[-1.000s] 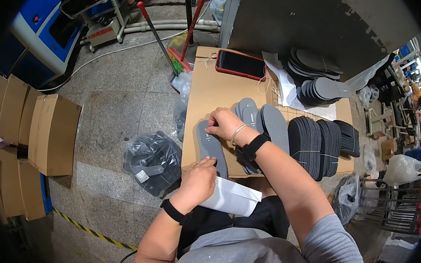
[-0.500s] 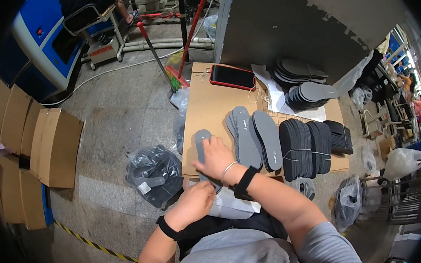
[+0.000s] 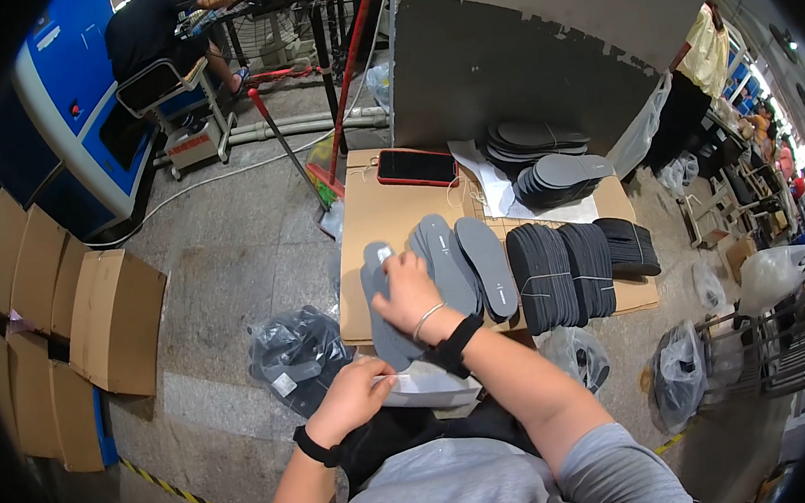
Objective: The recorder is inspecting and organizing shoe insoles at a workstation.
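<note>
My right hand [image 3: 411, 296] rests on a grey insole [image 3: 382, 321] at the left side of the cardboard-topped table. Its thumb is apart from the fingers, and the fingertips touch the insole beside a small white label [image 3: 384, 254] near its top end. Another insole edge seems to show beneath. My left hand [image 3: 359, 393] is closed, thumb and fingers pinching the edge of a white sheet [image 3: 432, 387] at the table's near edge, over my lap. Just right of my right hand lie overlapping grey insoles [image 3: 448, 267] and another pile of insoles [image 3: 487, 268].
Tied bundles of dark insoles [image 3: 546, 278] stand on the table's right, with more insole stacks [image 3: 562, 175] behind. A red-edged phone [image 3: 417, 166] lies at the back. A plastic bag [image 3: 302, 359] sits on the floor; cardboard boxes [image 3: 115, 321] are far left. A person [image 3: 153, 30] sits beyond.
My right hand has moved slightly up the insole, where a white label now shows. My left hand has drawn apart from it, down and left. The view has shifted.
</note>
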The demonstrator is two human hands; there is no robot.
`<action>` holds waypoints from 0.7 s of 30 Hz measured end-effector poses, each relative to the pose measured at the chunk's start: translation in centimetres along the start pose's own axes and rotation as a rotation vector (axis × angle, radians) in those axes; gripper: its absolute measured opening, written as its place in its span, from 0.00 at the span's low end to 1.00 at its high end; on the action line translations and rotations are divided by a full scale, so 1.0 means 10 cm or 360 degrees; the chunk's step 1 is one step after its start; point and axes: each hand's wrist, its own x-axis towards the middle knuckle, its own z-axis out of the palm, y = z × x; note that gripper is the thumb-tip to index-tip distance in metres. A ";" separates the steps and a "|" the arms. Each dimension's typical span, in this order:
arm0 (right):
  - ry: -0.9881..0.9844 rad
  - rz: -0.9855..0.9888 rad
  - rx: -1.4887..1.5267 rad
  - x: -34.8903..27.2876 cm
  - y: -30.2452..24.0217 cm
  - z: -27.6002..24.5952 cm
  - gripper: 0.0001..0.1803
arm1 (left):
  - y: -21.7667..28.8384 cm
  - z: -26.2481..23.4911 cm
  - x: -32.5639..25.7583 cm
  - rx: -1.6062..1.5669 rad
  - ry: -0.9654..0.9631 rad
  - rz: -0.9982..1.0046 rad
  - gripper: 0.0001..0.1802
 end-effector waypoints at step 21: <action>-0.0224 -0.0641 0.0409 -0.67 0.22 -0.38 0.07 | -0.30 0.16 0.17 -0.1754 0.0245 -0.0655 0.05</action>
